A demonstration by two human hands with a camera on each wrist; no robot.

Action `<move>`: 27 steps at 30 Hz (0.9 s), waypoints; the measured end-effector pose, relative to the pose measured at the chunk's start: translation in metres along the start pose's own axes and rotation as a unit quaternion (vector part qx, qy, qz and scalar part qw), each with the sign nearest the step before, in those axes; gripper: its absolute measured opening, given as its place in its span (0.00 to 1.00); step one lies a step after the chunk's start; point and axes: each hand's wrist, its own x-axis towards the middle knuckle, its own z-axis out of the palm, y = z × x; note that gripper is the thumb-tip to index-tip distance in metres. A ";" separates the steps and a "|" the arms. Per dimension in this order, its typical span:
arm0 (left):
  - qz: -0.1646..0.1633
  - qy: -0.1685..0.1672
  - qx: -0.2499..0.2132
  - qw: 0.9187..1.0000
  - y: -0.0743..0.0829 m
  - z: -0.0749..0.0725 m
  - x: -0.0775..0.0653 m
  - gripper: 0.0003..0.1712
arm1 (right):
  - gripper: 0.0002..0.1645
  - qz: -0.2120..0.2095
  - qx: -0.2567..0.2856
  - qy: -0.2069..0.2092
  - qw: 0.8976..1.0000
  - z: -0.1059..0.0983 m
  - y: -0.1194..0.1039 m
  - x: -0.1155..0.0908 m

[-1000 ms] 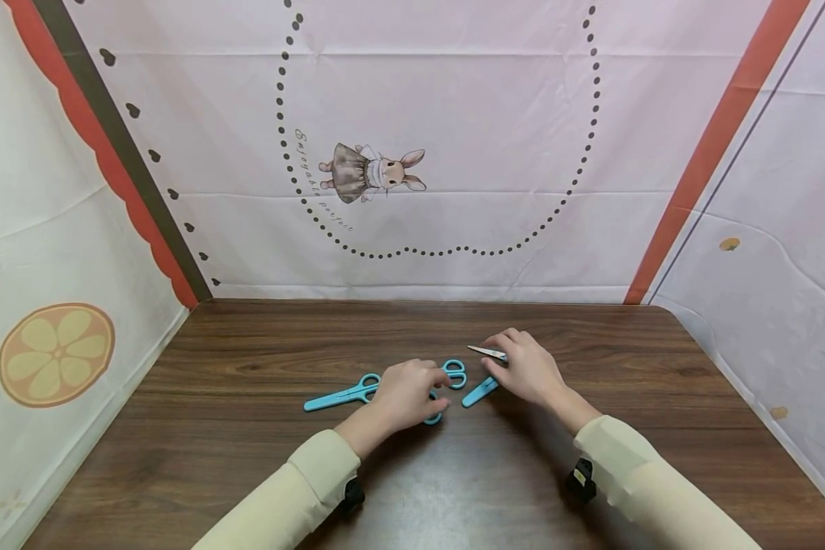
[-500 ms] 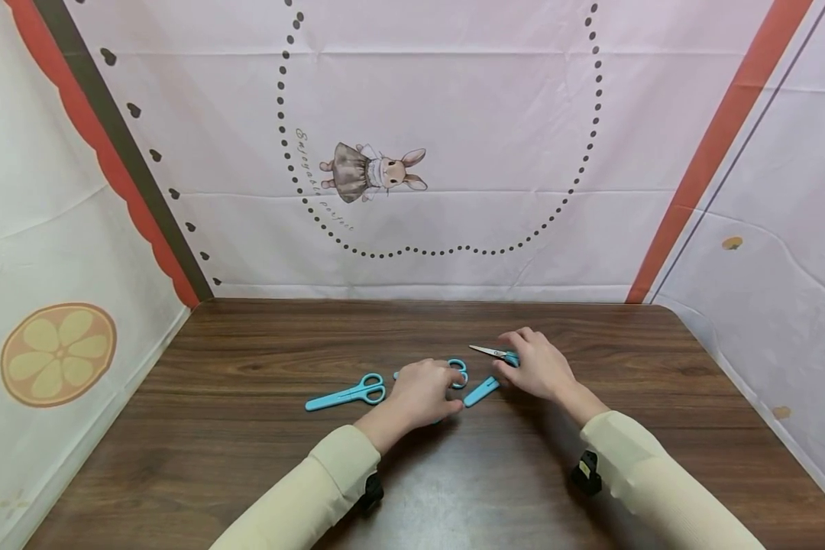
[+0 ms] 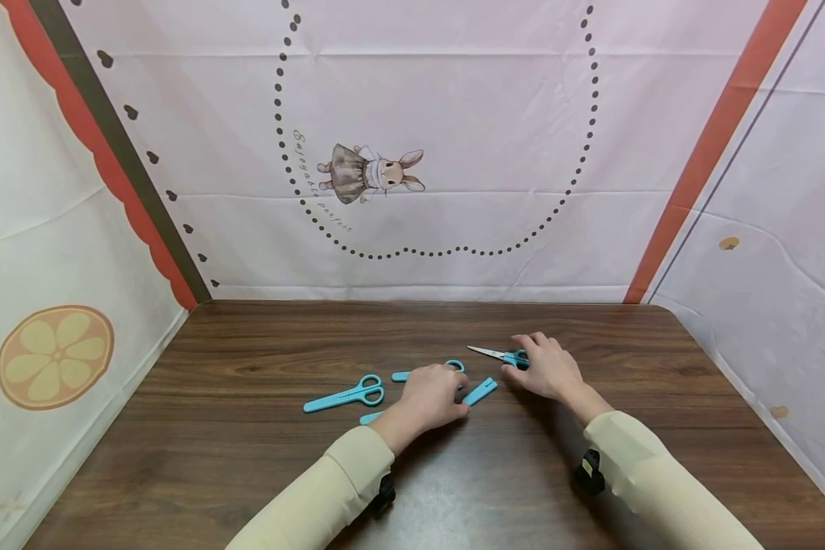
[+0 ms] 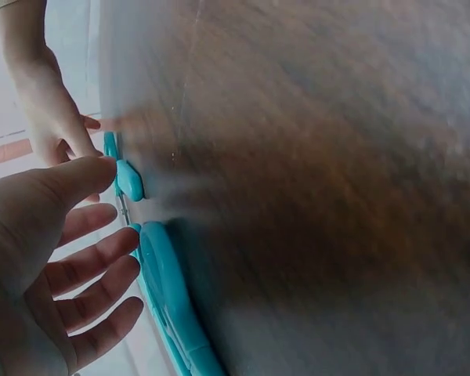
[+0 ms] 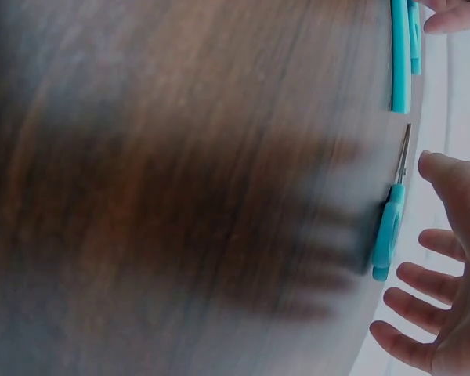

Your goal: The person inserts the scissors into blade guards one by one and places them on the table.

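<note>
My left hand [image 3: 435, 393] hovers over the near end of a loose turquoise scissors sheath [image 3: 483, 389], its fingers relaxed and spread. In the left wrist view, the thumb is close to that sheath [image 4: 129, 180]; contact cannot be told. Bare-bladed scissors [image 3: 500, 355] with turquoise handles lie just beyond the sheath. Beside their handles is my right hand [image 3: 545, 368], fingers spread and apart from the scissors [image 5: 388, 231] in the right wrist view. Beneath my left hand, the handles of two sheathed pairs are partly hidden.
One sheathed pair of scissors [image 3: 344, 395] lies to the left. Two more sheaths, an upper one [image 3: 400, 376] and a lower one [image 3: 370, 418], show beside my left hand. Printed cloth [image 3: 454, 221] hangs behind the wooden table [image 3: 261, 451].
My left hand has moved right across the scissors to the loose sheath. My right hand has drawn back to the right, uncovering the handles of the bare-bladed scissors.
</note>
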 end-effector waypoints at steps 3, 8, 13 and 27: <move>0.000 -0.002 -0.001 1.000 0.001 0.001 0.001 0.16 | 0.36 0.004 -0.003 0.000 1.000 0.001 0.002 0.000; -0.001 -0.006 0.004 1.000 0.002 0.003 0.002 0.13 | 0.35 0.011 -0.013 0.000 1.000 0.003 0.003 0.001; -0.003 -0.008 0.015 1.000 0.003 0.004 0.003 0.14 | 0.35 0.027 -0.023 -0.006 0.999 0.003 0.002 0.001; -0.022 -0.017 0.060 0.998 0.013 0.008 0.008 0.18 | 0.36 0.075 -0.041 -0.037 0.996 0.004 -0.005 0.001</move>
